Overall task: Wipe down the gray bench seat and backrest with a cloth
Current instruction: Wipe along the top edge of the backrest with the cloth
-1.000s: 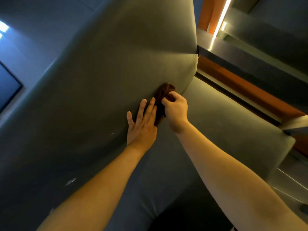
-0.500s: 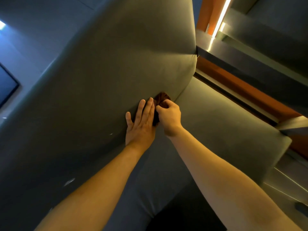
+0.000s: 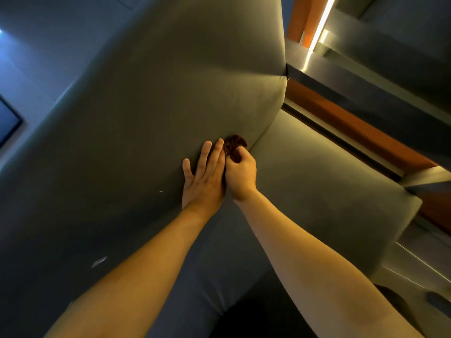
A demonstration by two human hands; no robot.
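We log two bare forearms reaching in from the lower edge. Pale specks point(image 3: 99, 261) mark the gray backrest point(image 3: 158, 93) left of the arms. Left hand point(image 3: 203, 178): flat, fingers straight and close together, palm pressed on the lower backrest. Right hand point(image 3: 240, 176): just beside it and touching, fingers curled round a bunched dark brown cloth point(image 3: 235, 145). The cloth sits at the crease where backrest meets seat point(image 3: 317, 186). Beyond the seat we note an orange panel point(image 3: 353, 123) and a lit strip point(image 3: 322, 23).
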